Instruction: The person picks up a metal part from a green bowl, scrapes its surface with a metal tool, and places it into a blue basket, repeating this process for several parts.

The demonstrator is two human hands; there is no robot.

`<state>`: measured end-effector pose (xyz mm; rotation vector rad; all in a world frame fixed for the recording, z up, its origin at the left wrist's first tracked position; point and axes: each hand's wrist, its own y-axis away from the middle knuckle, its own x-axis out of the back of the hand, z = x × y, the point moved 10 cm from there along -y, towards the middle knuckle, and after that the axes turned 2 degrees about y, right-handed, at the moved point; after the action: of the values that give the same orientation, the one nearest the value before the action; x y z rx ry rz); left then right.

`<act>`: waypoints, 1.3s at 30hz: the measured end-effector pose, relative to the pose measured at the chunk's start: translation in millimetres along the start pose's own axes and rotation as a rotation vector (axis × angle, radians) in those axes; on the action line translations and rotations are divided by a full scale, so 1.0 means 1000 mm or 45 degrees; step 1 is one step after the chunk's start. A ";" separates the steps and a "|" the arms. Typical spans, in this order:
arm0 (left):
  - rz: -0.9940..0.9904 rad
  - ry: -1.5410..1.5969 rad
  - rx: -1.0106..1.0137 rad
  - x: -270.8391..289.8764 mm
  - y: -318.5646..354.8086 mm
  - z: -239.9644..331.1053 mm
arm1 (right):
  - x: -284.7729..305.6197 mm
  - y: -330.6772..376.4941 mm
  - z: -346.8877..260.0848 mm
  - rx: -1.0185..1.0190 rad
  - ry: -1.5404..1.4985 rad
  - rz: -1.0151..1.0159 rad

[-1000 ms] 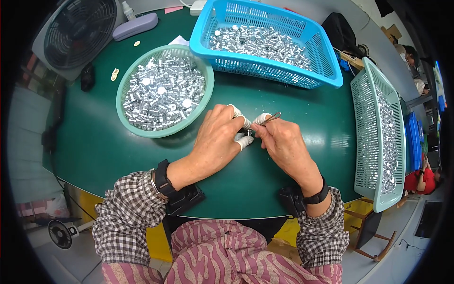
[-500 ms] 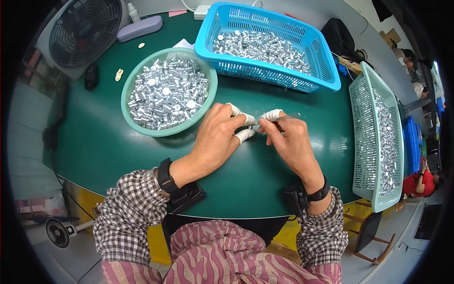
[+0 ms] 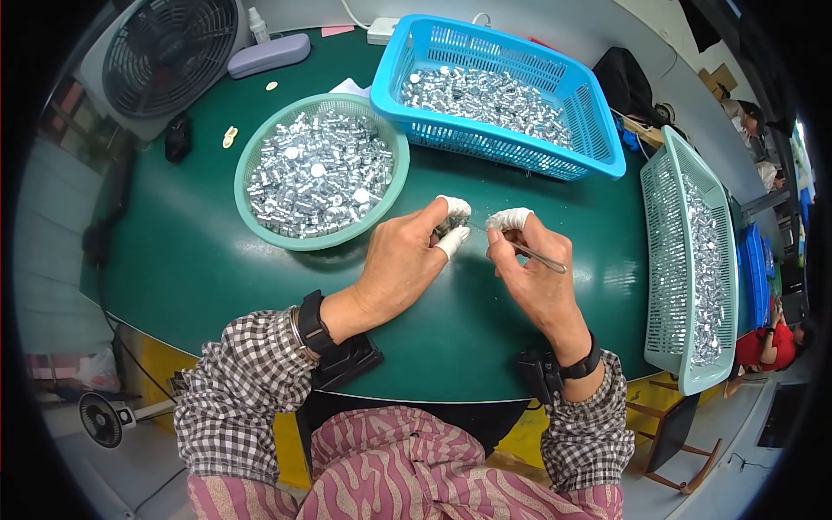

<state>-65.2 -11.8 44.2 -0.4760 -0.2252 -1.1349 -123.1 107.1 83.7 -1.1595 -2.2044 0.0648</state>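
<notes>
My left hand point(image 3: 403, 260) is closed, pinching a small silvery metal part point(image 3: 451, 227) between thumb and fingers, which partly cover it. White finger covers sit on its fingertips. Just to the right, my right hand point(image 3: 539, 267), also with white covers on its fingers, grips a slim metal pick point(image 3: 544, 257). The tool's thin tip points left at the metal part; whether they touch I cannot tell. Beyond my left hand stands a round pale green basket point(image 3: 245, 212) heaped with similar silvery parts.
A blue rectangular basket point(image 3: 511, 147) of metal parts stands at the back. Another pale green basket point(image 3: 666, 286) of parts is on the right. A fan point(image 3: 169, 56), a lilac case point(image 3: 269, 55) and a spray bottle point(image 3: 258, 26) are at the back left of the green table point(image 3: 173, 260).
The pick has swung in my right hand, its handle now slanting down to the right instead of up. My left fingers have shifted, showing more of the metal part. The view has moved slightly.
</notes>
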 end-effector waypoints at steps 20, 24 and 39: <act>0.087 0.089 -0.061 0.003 -0.001 0.005 | -0.009 0.009 -0.023 0.473 0.278 0.032; 0.058 0.171 0.001 -0.005 0.002 0.003 | -0.017 0.005 0.025 -0.279 -0.385 -0.138; 0.118 0.013 -0.192 0.001 0.003 0.021 | -0.016 0.004 -0.014 0.440 0.292 -0.056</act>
<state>-60.8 -1.8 62.4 -0.6080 -0.1082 -1.0679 -106.0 94.7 84.9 -0.8799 -1.9220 0.2700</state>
